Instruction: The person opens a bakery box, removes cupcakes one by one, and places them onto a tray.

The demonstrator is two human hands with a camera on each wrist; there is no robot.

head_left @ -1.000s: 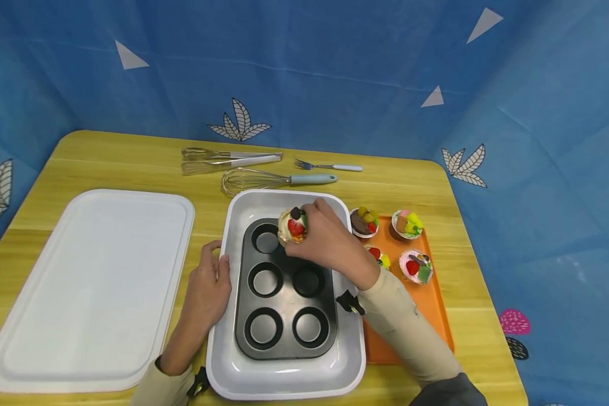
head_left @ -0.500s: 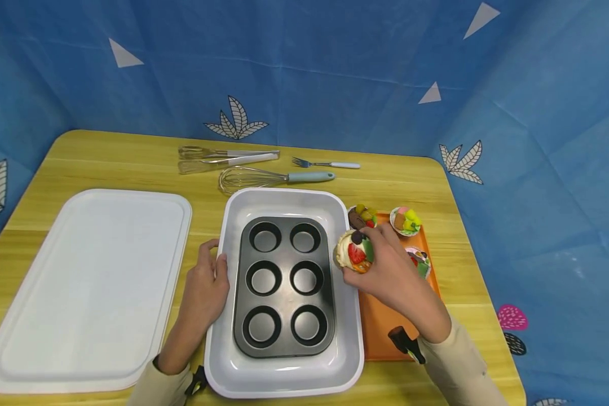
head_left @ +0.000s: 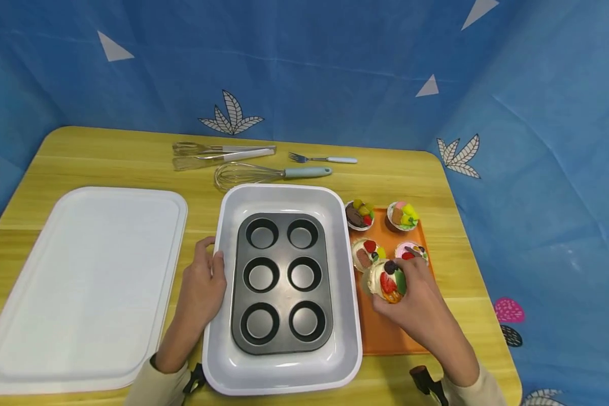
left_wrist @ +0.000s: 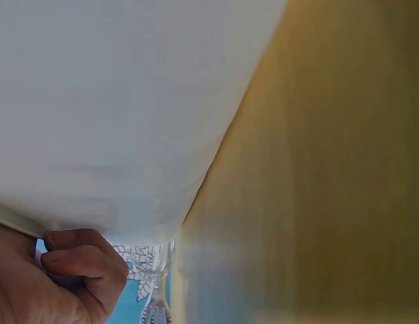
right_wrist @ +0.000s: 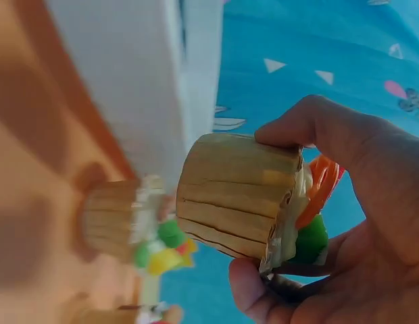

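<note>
A cupcake (head_left: 387, 281) topped with cream, a strawberry, a dark berry and a green piece is pinched between the thumb and fingers of my right hand (head_left: 422, 307), over the orange tray (head_left: 385, 338). Its tan pleated wrapper shows in the right wrist view, above the tray surface. My left hand (head_left: 202, 285) grips the left rim of the deep white tray (head_left: 284, 375), with fingers (left_wrist: 84, 260) curled at the outer wall under the rim. Inside that tray lies a dark muffin pan (head_left: 282, 290) with several bare cups.
Several more decorated cupcakes, among them a chocolate one (head_left: 359, 215), stand on the orange tray. A white flat board (head_left: 86, 287) lies at the left. Behind the deep tray are a whisk (head_left: 304, 172), a fork (head_left: 325, 159) and two packaged whisks (head_left: 233, 152).
My right hand has carried the cupcake from above the muffin pan rightward and toward me, over the orange tray. The left hand has stayed at the white tray's rim.
</note>
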